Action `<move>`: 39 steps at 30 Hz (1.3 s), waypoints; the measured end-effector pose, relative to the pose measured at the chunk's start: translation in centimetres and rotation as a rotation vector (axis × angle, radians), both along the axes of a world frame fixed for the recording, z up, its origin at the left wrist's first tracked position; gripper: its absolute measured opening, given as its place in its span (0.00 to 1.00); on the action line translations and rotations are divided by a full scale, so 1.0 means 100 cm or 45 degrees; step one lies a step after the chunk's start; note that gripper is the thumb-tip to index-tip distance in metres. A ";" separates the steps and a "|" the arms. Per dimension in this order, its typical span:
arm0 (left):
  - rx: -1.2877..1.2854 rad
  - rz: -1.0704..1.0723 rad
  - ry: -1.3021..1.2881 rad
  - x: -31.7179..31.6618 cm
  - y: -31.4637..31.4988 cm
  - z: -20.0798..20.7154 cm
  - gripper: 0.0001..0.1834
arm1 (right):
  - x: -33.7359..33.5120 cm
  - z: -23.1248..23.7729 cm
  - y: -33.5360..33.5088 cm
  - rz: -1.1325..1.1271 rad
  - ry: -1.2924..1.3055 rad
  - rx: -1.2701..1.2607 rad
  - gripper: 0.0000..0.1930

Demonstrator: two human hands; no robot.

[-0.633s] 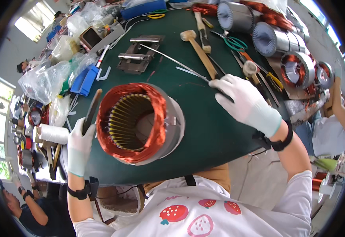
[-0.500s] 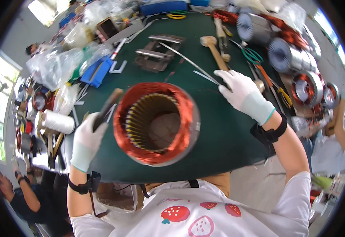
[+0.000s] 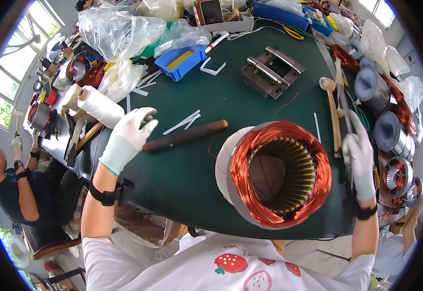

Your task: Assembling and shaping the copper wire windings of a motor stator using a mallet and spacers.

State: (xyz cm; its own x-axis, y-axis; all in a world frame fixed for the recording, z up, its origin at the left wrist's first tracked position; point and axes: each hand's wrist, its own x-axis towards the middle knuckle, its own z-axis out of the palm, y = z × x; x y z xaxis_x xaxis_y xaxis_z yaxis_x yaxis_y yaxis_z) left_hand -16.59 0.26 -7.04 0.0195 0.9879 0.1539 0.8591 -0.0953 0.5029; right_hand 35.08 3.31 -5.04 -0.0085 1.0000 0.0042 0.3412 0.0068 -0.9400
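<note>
A stator (image 3: 281,174) with red-brown copper windings and a slotted inner wall stands on the green table, its round opening facing up. My left hand (image 3: 129,138), in a white glove, is raised at the left with fingers loosely curved apart and nothing in them. Beside its fingertips a dark wooden stick (image 3: 184,136) lies on the table. My right hand (image 3: 359,157), also gloved and partly blurred, is at the table's right side. Its curled fingers close on a thin metal rod (image 3: 345,109) pointing away from me. Right by it lies a wooden mallet (image 3: 332,109).
Farther back sits a metal stand with two rollers (image 3: 272,72). A blue tray (image 3: 181,63), plastic bags (image 3: 124,31) and a white thread spool (image 3: 100,106) crowd the left. More stators (image 3: 393,133) line the right edge. A co-worker (image 3: 20,179) sits at the far left.
My left hand has let go of the dark stick, which now lies on the table. My right hand has moved with the rod to the table's right side. The view has turned left.
</note>
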 end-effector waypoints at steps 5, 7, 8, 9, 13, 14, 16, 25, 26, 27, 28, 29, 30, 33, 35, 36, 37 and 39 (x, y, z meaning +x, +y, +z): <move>0.146 -0.342 0.267 0.018 0.029 0.000 0.16 | 0.060 -0.001 -0.070 0.084 0.864 0.214 0.19; 0.263 -0.444 0.326 0.032 0.049 -0.008 0.16 | 0.068 0.002 -0.089 0.120 0.896 0.206 0.16; 0.373 -0.533 0.395 0.039 0.059 -0.010 0.16 | 0.074 -0.002 -0.093 0.097 0.929 0.189 0.15; 0.234 -0.473 0.355 0.047 0.073 -0.011 0.16 | 0.075 -0.003 -0.097 0.095 0.931 0.190 0.15; 0.219 -0.373 0.404 0.063 0.146 -0.027 0.19 | 0.077 0.029 -0.114 -0.017 0.732 0.347 0.15; 0.343 -0.338 0.411 0.058 0.164 -0.041 0.19 | 0.076 0.037 -0.113 0.067 0.590 0.426 0.16; 0.331 -0.288 0.443 0.050 0.191 -0.060 0.18 | 0.059 0.054 -0.119 -0.167 0.409 0.515 0.18; 0.247 -0.278 -0.062 0.089 0.153 -0.010 0.14 | 0.013 0.046 -0.093 0.001 -0.432 -0.146 0.16; 0.258 -0.292 -0.066 0.099 0.139 0.000 0.14 | 0.016 0.041 -0.091 0.044 -0.399 -0.152 0.15; 0.171 -0.272 -0.224 0.108 0.124 0.013 0.15 | 0.021 0.039 -0.090 0.025 -0.377 -0.099 0.16; 0.083 -0.252 -0.377 0.118 0.106 0.030 0.15 | 0.027 0.037 -0.089 0.079 -0.299 0.125 0.16; 0.045 -0.301 -0.440 0.129 0.094 0.044 0.16 | 0.026 0.038 -0.087 0.030 -0.088 0.224 0.16; 0.012 -0.341 -0.497 0.137 0.078 0.061 0.16 | 0.018 0.042 -0.085 -0.007 0.127 0.330 0.17; 0.002 -0.497 -0.509 0.166 0.040 0.101 0.17 | -0.014 0.059 -0.073 0.127 0.381 0.518 0.15; 0.045 -0.536 -0.399 0.189 0.019 0.121 0.15 | -0.050 0.074 -0.073 0.142 0.637 0.495 0.08; 0.104 -0.555 -0.318 0.197 0.011 0.125 0.14 | -0.064 0.077 -0.069 0.106 0.562 0.558 0.15; 0.196 -0.639 -0.297 0.205 0.009 0.127 0.11 | -0.066 0.073 -0.057 0.127 0.177 0.879 0.18; 0.210 -0.675 -0.278 0.217 0.005 0.128 0.10 | -0.079 0.078 -0.056 0.090 0.141 0.858 0.19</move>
